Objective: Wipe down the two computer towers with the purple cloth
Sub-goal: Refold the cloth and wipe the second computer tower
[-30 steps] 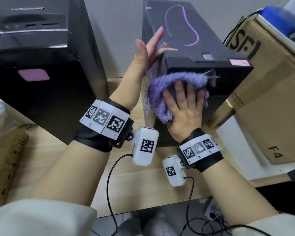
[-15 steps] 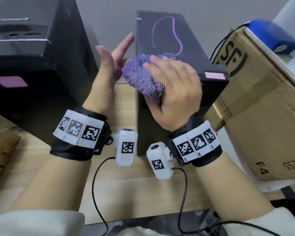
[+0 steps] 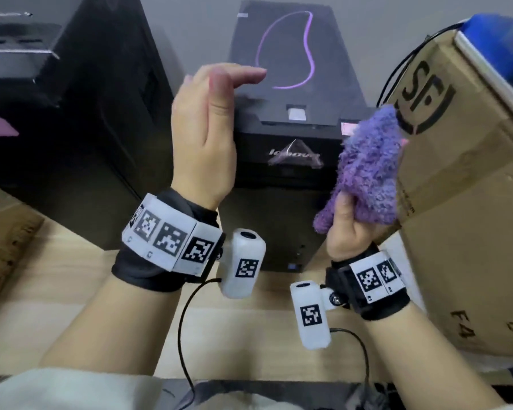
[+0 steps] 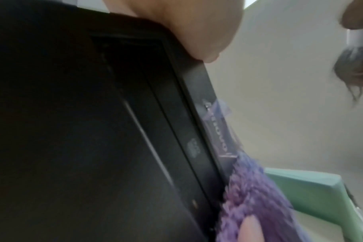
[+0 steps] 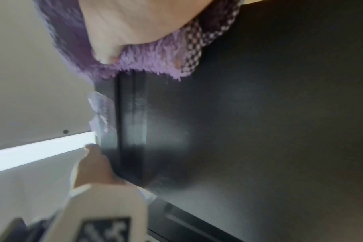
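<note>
Two black computer towers stand on the table: the left tower (image 3: 71, 113) with a pink label, and the right tower (image 3: 290, 84) with a purple curve on its top. My right hand (image 3: 350, 226) grips the fluffy purple cloth (image 3: 367, 173) and holds it against the upper right front corner of the right tower, in the gap beside a cardboard box. The right wrist view shows the cloth (image 5: 147, 65) bunched under my palm on the tower's side panel (image 5: 259, 131). My left hand (image 3: 216, 93) lies with straight fingers over the top left front edge of the right tower.
A large cardboard box (image 3: 471, 187) stands close against the right tower's right side, with a blue object (image 3: 501, 42) on it. The wooden table (image 3: 71, 291) shows between the towers and me. Wrist camera cables (image 3: 184, 321) hang below my arms. Brown cardboard (image 3: 0, 247) lies at the left.
My right hand carried the cloth from the right tower's front face, over its top left corner, to its right side. My left hand moved from beside the tower onto its top edge.
</note>
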Demonstrator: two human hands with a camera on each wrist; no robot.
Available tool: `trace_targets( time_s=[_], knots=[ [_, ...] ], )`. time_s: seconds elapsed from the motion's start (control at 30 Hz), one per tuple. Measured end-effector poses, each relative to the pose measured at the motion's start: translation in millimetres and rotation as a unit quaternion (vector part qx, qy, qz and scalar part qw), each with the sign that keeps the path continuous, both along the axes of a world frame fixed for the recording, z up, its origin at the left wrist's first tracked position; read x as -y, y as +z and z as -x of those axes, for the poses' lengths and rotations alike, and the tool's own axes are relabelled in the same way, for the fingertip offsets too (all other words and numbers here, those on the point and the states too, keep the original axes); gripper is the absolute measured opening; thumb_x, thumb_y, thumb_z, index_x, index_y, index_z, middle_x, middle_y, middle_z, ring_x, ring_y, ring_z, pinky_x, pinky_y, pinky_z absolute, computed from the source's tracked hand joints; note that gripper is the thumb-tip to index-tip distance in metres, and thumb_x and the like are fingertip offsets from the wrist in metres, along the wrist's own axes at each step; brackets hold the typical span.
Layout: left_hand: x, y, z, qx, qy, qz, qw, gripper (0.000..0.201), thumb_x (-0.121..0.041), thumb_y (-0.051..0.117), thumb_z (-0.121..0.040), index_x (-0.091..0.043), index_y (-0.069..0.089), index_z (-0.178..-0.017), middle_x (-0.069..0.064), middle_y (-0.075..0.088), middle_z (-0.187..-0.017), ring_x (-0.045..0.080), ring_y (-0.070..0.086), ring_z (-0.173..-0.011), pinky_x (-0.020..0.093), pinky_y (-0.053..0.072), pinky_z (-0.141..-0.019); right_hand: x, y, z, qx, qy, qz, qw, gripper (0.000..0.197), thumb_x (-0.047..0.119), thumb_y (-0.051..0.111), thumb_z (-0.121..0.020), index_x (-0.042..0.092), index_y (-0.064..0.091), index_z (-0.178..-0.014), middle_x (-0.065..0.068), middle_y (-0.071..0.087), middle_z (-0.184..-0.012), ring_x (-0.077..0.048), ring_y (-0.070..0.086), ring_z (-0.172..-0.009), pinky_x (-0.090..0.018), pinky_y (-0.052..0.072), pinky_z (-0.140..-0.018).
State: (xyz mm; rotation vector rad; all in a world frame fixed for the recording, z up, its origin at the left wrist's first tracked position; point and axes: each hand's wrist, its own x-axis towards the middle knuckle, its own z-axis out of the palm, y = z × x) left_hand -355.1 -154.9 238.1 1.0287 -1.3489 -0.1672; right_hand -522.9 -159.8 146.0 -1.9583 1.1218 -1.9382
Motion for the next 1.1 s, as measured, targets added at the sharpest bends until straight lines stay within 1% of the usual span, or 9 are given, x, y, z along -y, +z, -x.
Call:
trace_targets(
  time_s=[0.17, 0.3, 0.37, 0.5, 0.63, 0.73, 0.9, 1.0, 1.1],
  knots=[
    [2.5, -1.5, -5.4, 0.064, 0.030, 0.018, 0.997, 0.057, -0.051, 0.014, -0.094, -0.025, 0.064, -0.102, -0.016, 0.062, -0.103, 0.008, 0.062, -0.103, 0.065, 0.038, -0.097, -13.2, -43.2, 0.6, -0.053, 0.002, -0.078, 0.996, 0.051, 0.041, 0.027, -0.097, -0.007, 0.034, -0.115, -0.026, 0.030, -0.116, 0.024, 0.015, -0.131, 0.001, 0.012, -0.107],
    [5.9, -1.1, -11.1, 0.067, 0.056, 0.021, 0.996, 0.061, -0.057, 0.014, -0.092, -0.025, 0.065, -0.100, -0.013, 0.064, -0.099, 0.009, 0.063, -0.099, 0.066, 0.038, -0.095, -25.1, -72.6, 2.7, -0.050, 0.079, -0.289, 0.953, 0.103, 0.074, 0.019, -0.082, -0.016, 0.044, -0.124, -0.021, 0.046, -0.123, -0.016, 0.045, -0.125, 0.011, 0.010, -0.096],
    [8.2, -1.9, -16.1, 0.063, 0.065, 0.017, 0.996, 0.065, -0.060, 0.014, -0.090, -0.024, 0.068, -0.096, -0.009, 0.067, -0.096, 0.011, 0.064, -0.097, 0.066, 0.038, -0.096, -30.4, -80.6, 2.7, -0.049, 0.118, -0.445, 0.886, 0.119, 0.089, 0.015, -0.065, -0.003, 0.033, -0.138, -0.001, 0.034, -0.131, -0.011, 0.032, -0.125, 0.014, 0.006, -0.089],
    [13.4, -1.8, -30.1, 0.074, 0.082, 0.011, 0.994, 0.069, -0.063, 0.013, -0.088, -0.021, 0.067, -0.100, -0.007, 0.067, -0.095, 0.014, 0.065, -0.096, 0.065, 0.038, -0.097, -32.3, -103.4, -8.6, -0.115, 0.123, -0.615, 0.770, 0.057, 0.043, 0.027, -0.095, 0.017, 0.022, -0.146, -0.004, 0.030, -0.152, -0.020, 0.031, -0.139, -0.010, 0.016, -0.103],
    [19.3, -1.0, -46.7, 0.083, 0.112, -0.003, 0.990, 0.077, -0.066, 0.013, -0.090, -0.013, 0.068, -0.102, -0.003, 0.068, -0.098, 0.019, 0.065, -0.099, 0.062, 0.040, -0.097, -34.5, -121.7, -18.6, -0.180, 0.111, -0.666, 0.715, 0.054, 0.048, 0.025, -0.095, 0.023, 0.032, -0.143, -0.011, 0.044, -0.144, -0.031, 0.045, -0.127, -0.029, 0.034, -0.105],
    [22.4, -1.6, -55.9, 0.089, 0.126, -0.013, 0.988, 0.071, -0.058, 0.015, -0.096, -0.011, 0.068, -0.101, 0.006, 0.071, -0.098, 0.021, 0.066, -0.096, 0.055, 0.045, -0.090, -32.7, -123.5, -18.3, -0.207, 0.121, -0.686, 0.687, 0.055, 0.049, 0.023, -0.096, 0.017, 0.044, -0.136, -0.018, 0.052, -0.134, -0.032, 0.050, -0.121, -0.030, 0.038, -0.100],
    [17.5, 8.2, -44.1, 0.179, 0.228, -0.009, 0.957, 0.041, -0.031, 0.030, -0.100, -0.010, 0.065, -0.105, 0.009, 0.066, -0.104, 0.023, 0.059, -0.100, 0.051, 0.044, -0.093, -35.0, -101.6, -8.7, -0.038, 0.101, -0.655, 0.748, 0.050, 0.037, 0.028, -0.099, 0.002, 0.051, -0.127, -0.008, 0.056, -0.119, -0.021, 0.050, -0.119, -0.014, 0.032, -0.086],
    [6.7, 21.5, -3.2, 0.271, 0.192, 0.009, 0.943, 0.033, -0.034, 0.042, -0.097, -0.014, 0.065, -0.109, 0.004, 0.065, -0.108, 0.018, 0.056, -0.102, 0.045, 0.039, -0.100, -24.3, -78.3, 0.6, 0.082, 0.066, -0.629, 0.770, 0.051, 0.035, 0.028, -0.100, -0.006, 0.048, -0.124, -0.017, 0.056, -0.110, -0.030, 0.052, -0.118, -0.020, 0.032, -0.082],
    [3.2, 23.1, 40.2, 0.354, 0.118, -0.033, 0.927, 0.040, -0.047, 0.041, -0.093, -0.020, 0.063, -0.114, -0.003, 0.064, -0.113, 0.019, 0.057, -0.106, 0.032, 0.030, -0.095, -10.3, -45.6, 8.4, 0.180, 0.055, -0.579, 0.794, 0.046, 0.032, 0.028, -0.100, 0.005, 0.036, -0.137, -0.011, 0.047, -0.131, -0.011, 0.042, -0.119, -0.011, 0.028, -0.083]
  ],
)
